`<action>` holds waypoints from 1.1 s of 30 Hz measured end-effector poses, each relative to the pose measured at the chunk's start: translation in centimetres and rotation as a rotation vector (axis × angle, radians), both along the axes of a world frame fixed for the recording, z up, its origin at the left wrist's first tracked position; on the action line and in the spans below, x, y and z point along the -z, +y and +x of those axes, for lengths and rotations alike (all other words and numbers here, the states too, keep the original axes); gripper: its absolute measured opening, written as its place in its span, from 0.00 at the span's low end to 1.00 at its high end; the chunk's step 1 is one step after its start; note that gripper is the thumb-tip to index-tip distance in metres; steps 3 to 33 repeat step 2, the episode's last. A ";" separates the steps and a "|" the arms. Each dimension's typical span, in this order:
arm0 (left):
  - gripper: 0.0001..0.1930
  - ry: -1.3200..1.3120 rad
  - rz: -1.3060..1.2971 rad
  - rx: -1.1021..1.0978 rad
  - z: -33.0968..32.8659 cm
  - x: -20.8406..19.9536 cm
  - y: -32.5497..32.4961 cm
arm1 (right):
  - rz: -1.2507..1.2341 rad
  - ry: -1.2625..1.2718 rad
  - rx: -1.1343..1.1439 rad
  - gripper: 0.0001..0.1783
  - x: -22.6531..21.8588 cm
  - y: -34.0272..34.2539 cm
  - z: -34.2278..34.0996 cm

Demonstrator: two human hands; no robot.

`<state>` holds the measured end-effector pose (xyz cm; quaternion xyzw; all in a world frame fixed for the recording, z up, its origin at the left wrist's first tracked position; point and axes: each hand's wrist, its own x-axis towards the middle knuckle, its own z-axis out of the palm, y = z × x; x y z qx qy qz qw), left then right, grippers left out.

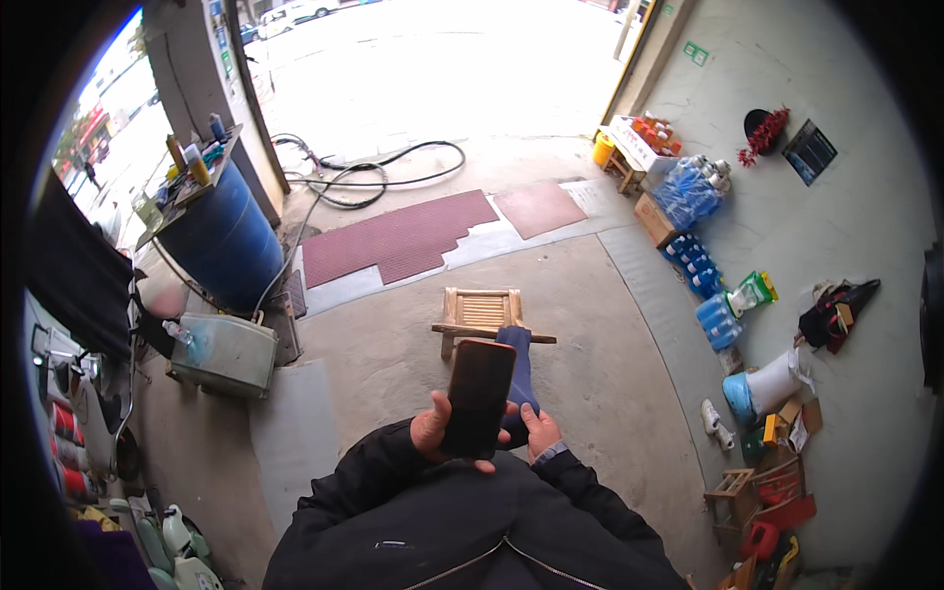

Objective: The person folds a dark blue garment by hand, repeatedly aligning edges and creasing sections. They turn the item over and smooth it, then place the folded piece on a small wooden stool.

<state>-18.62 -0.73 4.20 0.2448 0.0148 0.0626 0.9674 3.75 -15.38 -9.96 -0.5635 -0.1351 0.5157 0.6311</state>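
A dark phone (479,396) stands upright in front of my chest, its black screen facing me. My left hand (433,433) grips its left edge and lower end. My right hand (539,429) rests beside the phone's lower right corner, thumb toward it, touching it. Both black jacket sleeves come up from the lower edge. Beyond the phone my leg in blue trousers (518,369) stretches onto a small wooden folding chair (481,315) on the concrete floor.
A blue barrel (226,241) with bottles on top and a grey tub (226,354) stand at the left. Black hoses (374,172) lie by the doorway near red mats (398,236). Packs of water bottles (693,192), boxes and crates line the right wall.
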 end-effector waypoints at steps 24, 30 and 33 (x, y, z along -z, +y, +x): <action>0.62 -0.039 -0.098 0.124 1.1 -1.9 -0.2 | -0.002 0.028 -0.033 0.24 -0.8 0.8 0.5; 0.62 -0.039 -0.098 0.124 1.1 -1.9 -0.2 | -0.002 0.028 -0.033 0.24 -0.8 0.8 0.5; 0.62 -0.039 -0.098 0.124 1.1 -1.9 -0.2 | -0.002 0.028 -0.033 0.24 -0.8 0.8 0.5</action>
